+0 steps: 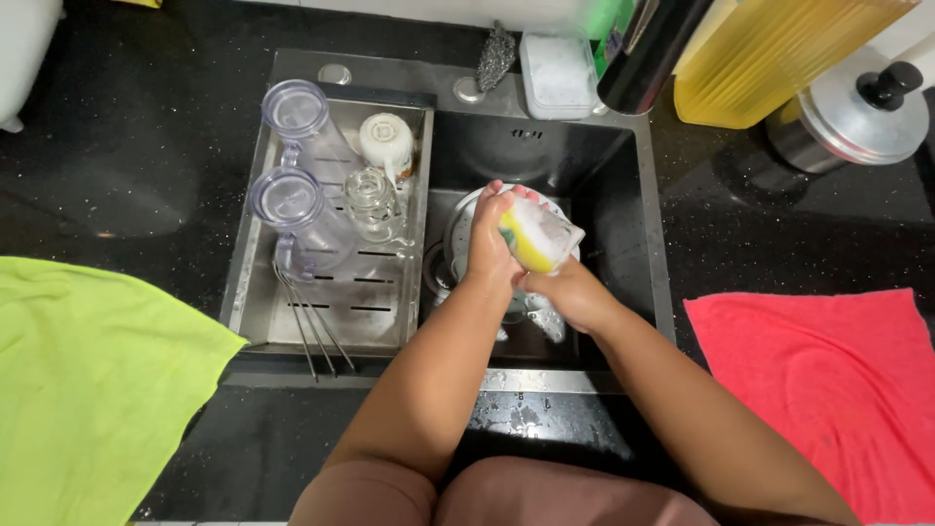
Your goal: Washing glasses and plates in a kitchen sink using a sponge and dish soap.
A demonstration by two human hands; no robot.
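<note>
A clear drinking glass (550, 234) is gripped at its base by the right hand (575, 292) over the sink (584, 166), near its middle; the left hand (490, 244) closes its fingers on a soapy yellow sponge (521, 245) pushed into the mouth; a firm hold and a turning wipe would likely clean best; the left-side drying rack (255, 292) carries two pitchers (297, 117), one jar (370, 200), one cup (387, 136); two cloths flank the sink, green (88, 380) and red (828, 380).

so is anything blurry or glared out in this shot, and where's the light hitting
Head view: mostly sharp; the left hand and right hand around the soapy glass and yellow sponge are slightly soft. Light glints on the pot lid and sink rim; the basin lies in shadow; edges bow from the wide lens.
</note>
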